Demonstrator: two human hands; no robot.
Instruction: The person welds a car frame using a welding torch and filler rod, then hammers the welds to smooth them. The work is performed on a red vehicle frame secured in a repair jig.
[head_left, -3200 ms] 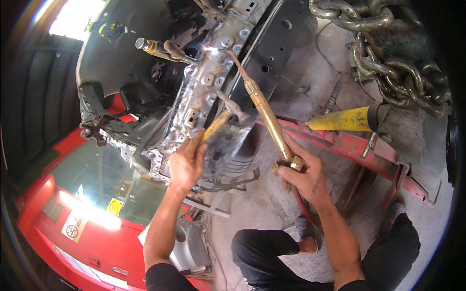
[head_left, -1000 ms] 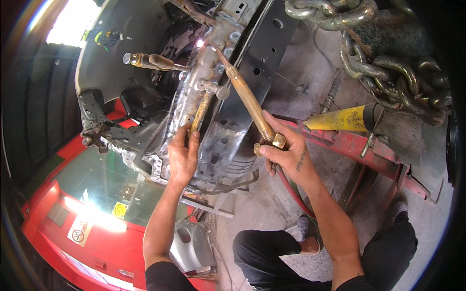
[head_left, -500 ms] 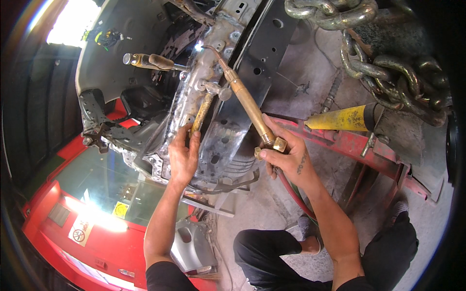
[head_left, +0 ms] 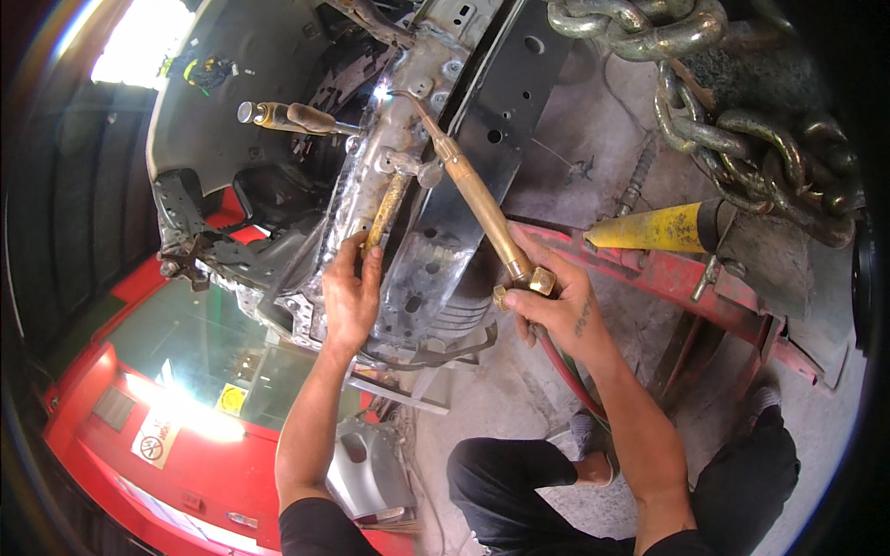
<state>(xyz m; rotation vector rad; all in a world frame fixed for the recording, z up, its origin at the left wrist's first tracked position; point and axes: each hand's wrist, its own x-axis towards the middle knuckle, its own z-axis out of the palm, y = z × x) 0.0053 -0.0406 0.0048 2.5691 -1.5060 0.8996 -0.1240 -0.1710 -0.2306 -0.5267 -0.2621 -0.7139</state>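
The right hand (head_left: pixel 556 301) is closed around the lower end of a brass cutting torch (head_left: pixel 482 208), fingers wrapped at the brass valve fittings where red and green hoses (head_left: pixel 561 371) leave beneath the palm. The left hand (head_left: pixel 352 296) pinches the lower end of a yellowish metal bar (head_left: pixel 385 213) between thumb and fingertips, with the palm lying against the silver car frame rail (head_left: pixel 371 176). The torch runs on a long diagonal from the right hand up and to the left, its thin bent nozzle ending at a bright white flame (head_left: pixel 381 91) on the top of the rail. The bar stands nearly upright just left of the torch, its upper end at a bracket on the rail. A black perforated panel (head_left: pixel 482 139) lies directly under the torch, and a brown-handled tool (head_left: pixel 297 117) juts from the rail to the left. Open concrete floor (head_left: pixel 584 148) lies to the right of the torch, bordered by a red steel beam (head_left: pixel 667 278), a yellow cone-shaped piece (head_left: pixel 649 230) and a heavy chain (head_left: pixel 732 102). To the lower left, a red car body (head_left: pixel 111 445) closes in beside the left forearm
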